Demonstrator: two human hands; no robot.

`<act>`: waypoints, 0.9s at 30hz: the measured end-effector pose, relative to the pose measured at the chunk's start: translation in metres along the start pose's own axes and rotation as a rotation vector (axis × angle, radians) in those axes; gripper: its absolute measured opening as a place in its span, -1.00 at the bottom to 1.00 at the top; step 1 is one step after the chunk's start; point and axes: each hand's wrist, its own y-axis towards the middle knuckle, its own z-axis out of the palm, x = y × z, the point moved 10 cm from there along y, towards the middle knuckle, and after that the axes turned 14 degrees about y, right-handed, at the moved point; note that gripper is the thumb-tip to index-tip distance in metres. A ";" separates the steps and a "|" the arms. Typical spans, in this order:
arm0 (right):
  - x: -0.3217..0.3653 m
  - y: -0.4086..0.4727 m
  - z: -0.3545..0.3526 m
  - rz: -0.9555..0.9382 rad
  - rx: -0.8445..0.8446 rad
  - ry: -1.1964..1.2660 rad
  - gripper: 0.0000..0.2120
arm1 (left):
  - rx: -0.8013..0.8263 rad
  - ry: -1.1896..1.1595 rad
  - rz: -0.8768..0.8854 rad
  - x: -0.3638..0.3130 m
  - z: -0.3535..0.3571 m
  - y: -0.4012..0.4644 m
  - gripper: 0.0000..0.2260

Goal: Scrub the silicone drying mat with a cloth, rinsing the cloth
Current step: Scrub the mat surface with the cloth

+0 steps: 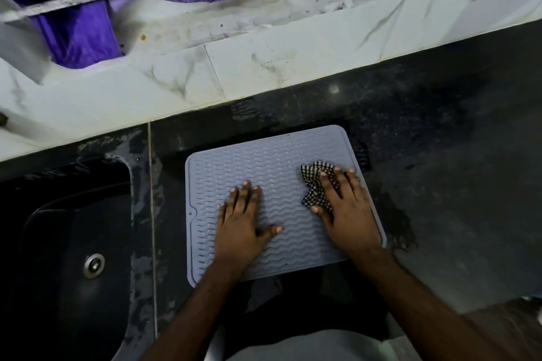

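Centre frame: mat point(272, 173); left hand point(240, 223) flat, fingers spread, steadying; right hand point(344, 208), fingers spread, pressing cloth point(315, 184). Scrubbing apparently midway; rinse at sink point(73, 243) pending.

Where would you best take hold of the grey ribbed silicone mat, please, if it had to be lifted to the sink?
Probably the near left corner of the grey ribbed silicone mat, coming from the black sink side. That corner lies bare, beside the basin. The left hand presses flat mid-mat, and the right hand holds the black-and-white checked cloth at the right edge.
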 end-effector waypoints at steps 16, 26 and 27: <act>0.012 0.039 0.007 0.025 -0.065 -0.068 -0.53 | -0.065 0.001 -0.016 0.012 -0.001 -0.007 -0.13; -0.010 0.050 -0.024 0.088 -0.066 -0.053 -0.62 | -0.037 -0.014 0.031 0.011 -0.008 -0.009 -0.17; -0.004 0.052 -0.027 0.101 -0.076 -0.031 -0.62 | -0.045 -0.028 0.032 0.014 -0.011 -0.010 -0.18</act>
